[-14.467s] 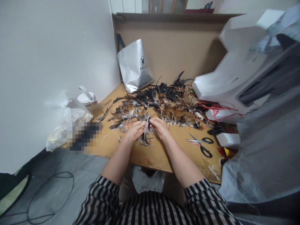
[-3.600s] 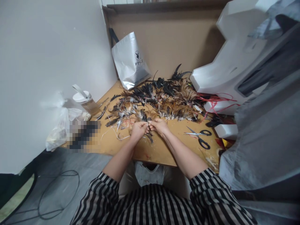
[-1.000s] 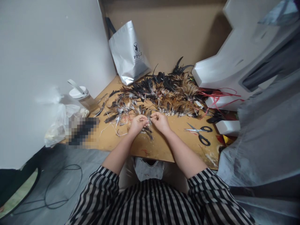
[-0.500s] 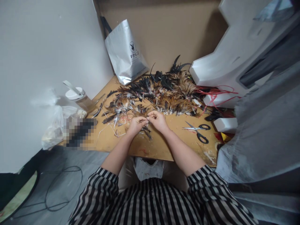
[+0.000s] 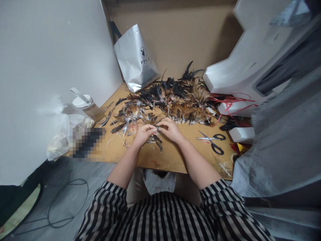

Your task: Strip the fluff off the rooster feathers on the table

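My left hand (image 5: 144, 135) and my right hand (image 5: 170, 130) meet at the front of the table, fingertips pinched close together. Between them is a small bunch of feathers (image 5: 157, 144), its dark tips sticking out below the fingers. Its upper part and any thread on it are too small to make out. Just beyond my hands lies a wide pile of brown and black feathers (image 5: 187, 108), some with white fluffy bases. Scissors (image 5: 212, 138) with black handles lie spread apart to the right of my right hand.
Behind the pile leans a silver bag (image 5: 135, 62). A lidded clear jug (image 5: 89, 107) and a plastic bag (image 5: 59, 140) stand at the left. Red ribbon strands (image 5: 232, 100) hang by white foam blocks (image 5: 242, 134) at the right. The wooden table (image 5: 170, 160) ends close before my body.
Both hands stay pinched together over the bunch, with only slight finger movement; the right fingers are a little straighter. The whole view has shifted slightly.
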Demonstrator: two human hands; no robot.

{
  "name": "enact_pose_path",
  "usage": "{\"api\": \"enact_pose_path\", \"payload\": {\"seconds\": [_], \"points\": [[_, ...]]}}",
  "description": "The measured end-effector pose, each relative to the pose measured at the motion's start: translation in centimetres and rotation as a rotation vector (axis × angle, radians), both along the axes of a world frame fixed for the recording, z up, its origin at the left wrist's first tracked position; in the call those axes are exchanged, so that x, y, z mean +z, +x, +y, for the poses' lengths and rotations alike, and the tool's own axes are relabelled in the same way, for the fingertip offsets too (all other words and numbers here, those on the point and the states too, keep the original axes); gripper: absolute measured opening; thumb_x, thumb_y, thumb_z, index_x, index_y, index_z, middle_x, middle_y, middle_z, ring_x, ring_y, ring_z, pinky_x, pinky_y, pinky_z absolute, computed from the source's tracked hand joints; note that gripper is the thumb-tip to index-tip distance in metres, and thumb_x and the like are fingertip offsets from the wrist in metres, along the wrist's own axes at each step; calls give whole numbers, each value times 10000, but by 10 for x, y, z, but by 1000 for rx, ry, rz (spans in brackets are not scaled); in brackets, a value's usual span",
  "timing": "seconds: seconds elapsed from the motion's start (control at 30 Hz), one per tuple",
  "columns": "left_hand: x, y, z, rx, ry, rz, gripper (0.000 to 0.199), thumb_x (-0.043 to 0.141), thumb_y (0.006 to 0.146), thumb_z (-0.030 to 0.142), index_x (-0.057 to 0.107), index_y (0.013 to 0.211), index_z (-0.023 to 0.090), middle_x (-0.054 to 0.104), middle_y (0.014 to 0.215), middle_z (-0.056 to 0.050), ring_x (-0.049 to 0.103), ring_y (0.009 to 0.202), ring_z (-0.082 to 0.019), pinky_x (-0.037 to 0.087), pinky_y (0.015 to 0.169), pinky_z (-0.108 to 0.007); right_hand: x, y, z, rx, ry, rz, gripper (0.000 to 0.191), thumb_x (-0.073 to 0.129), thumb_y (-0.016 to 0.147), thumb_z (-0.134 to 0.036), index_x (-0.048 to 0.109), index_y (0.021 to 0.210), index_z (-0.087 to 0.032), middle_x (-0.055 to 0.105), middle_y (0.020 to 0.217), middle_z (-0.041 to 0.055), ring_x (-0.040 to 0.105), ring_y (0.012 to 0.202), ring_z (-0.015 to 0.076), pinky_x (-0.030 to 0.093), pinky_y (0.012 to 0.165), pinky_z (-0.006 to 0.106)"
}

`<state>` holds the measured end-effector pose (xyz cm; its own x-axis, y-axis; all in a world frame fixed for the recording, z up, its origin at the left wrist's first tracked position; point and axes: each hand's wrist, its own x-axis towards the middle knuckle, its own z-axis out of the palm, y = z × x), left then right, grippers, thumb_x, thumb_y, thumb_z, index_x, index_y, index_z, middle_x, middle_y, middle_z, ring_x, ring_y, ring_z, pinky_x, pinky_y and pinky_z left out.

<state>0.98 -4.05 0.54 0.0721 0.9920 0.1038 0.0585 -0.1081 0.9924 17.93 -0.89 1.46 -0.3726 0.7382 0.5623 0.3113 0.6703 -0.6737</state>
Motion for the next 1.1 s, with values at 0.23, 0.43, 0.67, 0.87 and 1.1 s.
{"api": "enact_pose_path", "payload": {"seconds": [0.23, 0.43, 0.67, 0.87, 1.1], "points": [[3, 2, -1, -2, -26, 16, 228, 678, 638, 335, 635, 722, 127, 620, 606, -23, 527, 532, -90, 406, 515, -204, 0, 2, -3, -65, 66, -144, 105, 558, 752, -192, 656, 786, -205, 557, 801, 36, 500, 812, 160, 374, 744, 283], [4, 1, -1, 11, -48, -3, 240, 678, 629, 347, 637, 716, 127, 620, 607, -25, 511, 511, -83, 403, 505, -205, 3, 2, -3, -58, 13, -183, 104, 539, 760, -195, 622, 697, -187, 561, 748, 28, 501, 752, 148, 360, 697, 261], [-2, -3, 4, 49, -64, -94, 236, 703, 597, 319, 642, 710, 121, 624, 602, -26, 507, 496, -77, 397, 503, -205, 6, 1, -5, 24, -48, -125, 100, 539, 743, -182, 602, 667, -169, 553, 693, 14, 492, 678, 123, 356, 641, 235], [-7, -6, 6, 43, -75, -131, 227, 723, 571, 283, 648, 710, 120, 621, 596, -21, 509, 502, -71, 387, 500, -193, 4, 2, -3, 104, -111, -156, 94, 551, 715, -176, 601, 638, -161, 579, 661, 10, 505, 658, 115, 369, 639, 232], [0, -2, 1, 17, -84, -18, 252, 726, 553, 297, 661, 725, 125, 648, 657, -37, 541, 556, -99, 427, 548, -220, 11, -1, -7, 145, -279, 103, 132, 507, 742, -219, 617, 780, -158, 622, 845, 38, 543, 634, 101, 421, 616, 233]]}}
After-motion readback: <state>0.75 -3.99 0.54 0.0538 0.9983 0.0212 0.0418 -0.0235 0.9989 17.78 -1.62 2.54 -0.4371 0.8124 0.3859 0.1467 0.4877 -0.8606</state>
